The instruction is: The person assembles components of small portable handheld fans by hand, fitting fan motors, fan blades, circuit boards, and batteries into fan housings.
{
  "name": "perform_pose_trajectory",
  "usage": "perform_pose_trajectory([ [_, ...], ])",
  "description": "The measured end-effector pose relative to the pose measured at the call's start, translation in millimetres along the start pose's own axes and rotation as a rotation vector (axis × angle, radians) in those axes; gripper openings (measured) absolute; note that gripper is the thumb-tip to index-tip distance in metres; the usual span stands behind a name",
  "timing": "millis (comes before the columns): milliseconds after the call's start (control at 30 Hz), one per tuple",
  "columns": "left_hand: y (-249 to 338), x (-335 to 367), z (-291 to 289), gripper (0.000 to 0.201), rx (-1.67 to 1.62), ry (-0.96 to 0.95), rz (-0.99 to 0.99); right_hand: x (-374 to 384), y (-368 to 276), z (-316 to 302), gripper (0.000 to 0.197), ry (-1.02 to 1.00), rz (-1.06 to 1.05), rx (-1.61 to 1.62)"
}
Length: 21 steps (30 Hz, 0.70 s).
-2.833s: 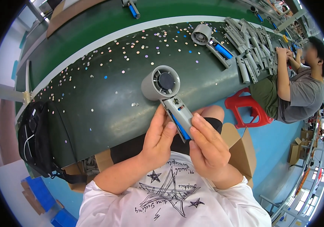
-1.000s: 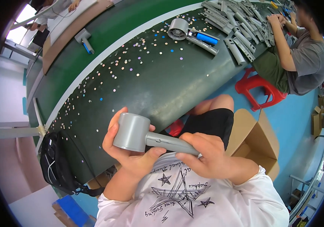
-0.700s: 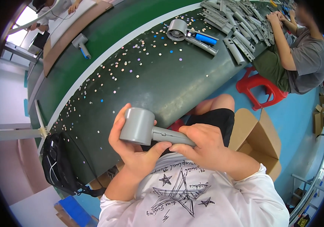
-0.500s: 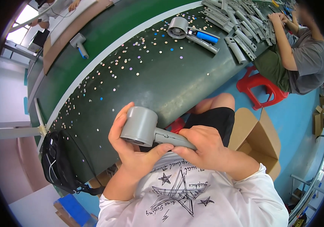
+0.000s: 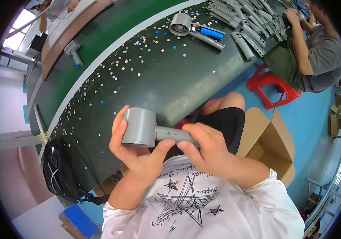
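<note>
A grey hair-dryer-shaped device (image 5: 140, 126), with a round drum head and a straight handle, is held over my lap at the table's edge. My left hand (image 5: 138, 153) cups the drum from its left side and underneath, its thumb against the start of the handle. Around the far end of the handle my right hand (image 5: 208, 145) is closed, its thumb along the near side. The handle points right, and its tip is hidden in my right fingers. A thin seam with small gaps runs along the handle.
On the green table (image 5: 170, 83) lie many small round dots, a similar device with opened handle and blue cell (image 5: 179, 24), and a pile of grey shells (image 5: 254, 24). A black bag (image 5: 61, 171) is at left, an open carton (image 5: 272, 147) at right. A co-worker (image 5: 322, 51) sits beyond.
Both hands have shifted slightly left and up with the device. It has turned a little, so the drum's lower opening shows less and the handle lies more level.
</note>
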<state>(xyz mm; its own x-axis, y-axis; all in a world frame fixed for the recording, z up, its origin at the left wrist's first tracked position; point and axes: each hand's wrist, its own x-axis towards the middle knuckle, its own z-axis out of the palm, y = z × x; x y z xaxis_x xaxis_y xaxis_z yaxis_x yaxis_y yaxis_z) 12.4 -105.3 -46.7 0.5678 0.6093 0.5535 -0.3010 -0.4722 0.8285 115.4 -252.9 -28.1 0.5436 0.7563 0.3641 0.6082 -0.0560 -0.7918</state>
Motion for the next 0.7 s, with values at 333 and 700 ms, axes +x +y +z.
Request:
perform_pose_trajectory([
  [333,28,20,2,0.102,-0.22,-0.152,-0.274,10,-1,-17,0.036,-0.034,0.066,0.033],
  [700,23,19,-12,0.104,-0.299,-0.214,-0.205,-4,-11,-16,0.036,-0.103,-0.06,0.122],
])
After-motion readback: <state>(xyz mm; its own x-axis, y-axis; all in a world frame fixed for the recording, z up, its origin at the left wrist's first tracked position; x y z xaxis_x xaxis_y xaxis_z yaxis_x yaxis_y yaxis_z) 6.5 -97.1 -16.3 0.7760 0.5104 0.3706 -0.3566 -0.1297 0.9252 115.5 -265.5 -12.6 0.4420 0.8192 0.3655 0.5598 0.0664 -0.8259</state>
